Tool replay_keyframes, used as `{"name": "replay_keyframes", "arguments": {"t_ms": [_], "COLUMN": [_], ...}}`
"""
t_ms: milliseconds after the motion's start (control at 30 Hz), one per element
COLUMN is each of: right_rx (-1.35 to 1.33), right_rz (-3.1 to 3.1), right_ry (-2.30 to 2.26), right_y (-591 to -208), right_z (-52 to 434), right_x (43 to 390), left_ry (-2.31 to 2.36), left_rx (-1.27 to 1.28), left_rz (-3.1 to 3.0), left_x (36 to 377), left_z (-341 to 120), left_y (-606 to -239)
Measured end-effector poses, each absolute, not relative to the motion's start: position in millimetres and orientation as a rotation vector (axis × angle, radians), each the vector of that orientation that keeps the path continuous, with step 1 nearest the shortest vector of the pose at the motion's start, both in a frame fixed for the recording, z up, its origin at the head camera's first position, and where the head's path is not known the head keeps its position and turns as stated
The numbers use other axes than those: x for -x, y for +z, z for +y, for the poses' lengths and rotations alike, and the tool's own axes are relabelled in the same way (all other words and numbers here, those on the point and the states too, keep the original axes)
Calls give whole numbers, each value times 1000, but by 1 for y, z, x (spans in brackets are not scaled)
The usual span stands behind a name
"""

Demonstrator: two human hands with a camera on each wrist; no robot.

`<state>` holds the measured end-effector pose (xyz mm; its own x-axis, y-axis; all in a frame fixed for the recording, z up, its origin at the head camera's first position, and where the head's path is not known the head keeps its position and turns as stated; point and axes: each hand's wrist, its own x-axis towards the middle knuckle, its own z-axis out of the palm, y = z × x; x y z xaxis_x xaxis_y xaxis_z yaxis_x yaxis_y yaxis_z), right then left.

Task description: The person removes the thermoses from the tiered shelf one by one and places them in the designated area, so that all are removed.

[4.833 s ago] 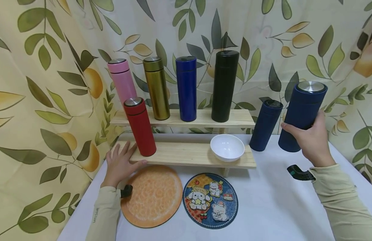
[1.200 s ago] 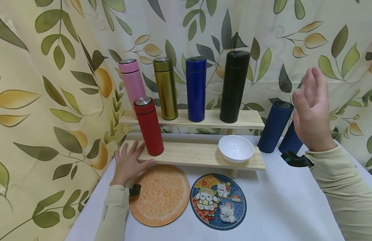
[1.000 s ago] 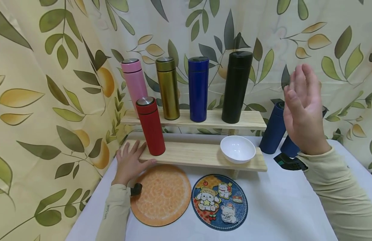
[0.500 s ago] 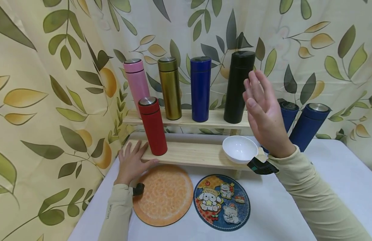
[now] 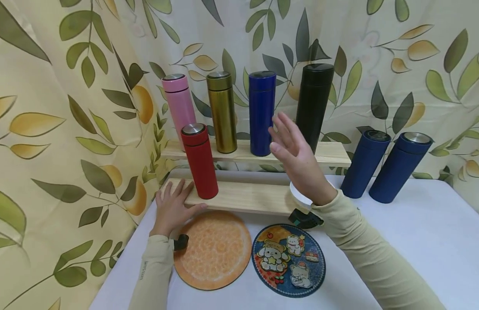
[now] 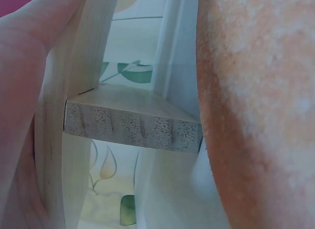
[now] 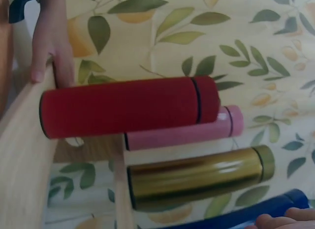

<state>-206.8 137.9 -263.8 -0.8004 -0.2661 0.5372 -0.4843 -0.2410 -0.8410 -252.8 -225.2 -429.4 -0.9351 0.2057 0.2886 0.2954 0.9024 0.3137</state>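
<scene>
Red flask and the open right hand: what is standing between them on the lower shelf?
Nothing: in the head view, bare wood of the lower shelf separates the red flask from the right hand.

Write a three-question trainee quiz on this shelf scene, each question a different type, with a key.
1. True or false: the right hand grips a flask.
2. Multiple choice: which flask stands on the lower shelf? A. the pink flask B. the red flask C. the black flask
3. Fill in: the left hand rests on the left end of the lower ____.

Key: 1. False; it is raised in the air with its fingers straight, holding nothing. 2. B; the pink and black flasks stand on the upper shelf. 3. shelf.
</scene>
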Motion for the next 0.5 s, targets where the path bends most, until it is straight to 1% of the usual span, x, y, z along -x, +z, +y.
{"name": "replay_keyframes", "arguments": {"t_ms": [200, 500], "right_rx": [-918, -922], "right_rz": [-1967, -2009], "right_ry": [2162, 2258], "right_y": [-277, -291], "right_z": [113, 79], "right_x": [210, 219], "left_ry": [-517, -525], "left_rx": [382, 387], "left_rz": [-2811, -2790], "left_x": [253, 253], "left_z": [-224, -224], "left_y": [-430, -429]}}
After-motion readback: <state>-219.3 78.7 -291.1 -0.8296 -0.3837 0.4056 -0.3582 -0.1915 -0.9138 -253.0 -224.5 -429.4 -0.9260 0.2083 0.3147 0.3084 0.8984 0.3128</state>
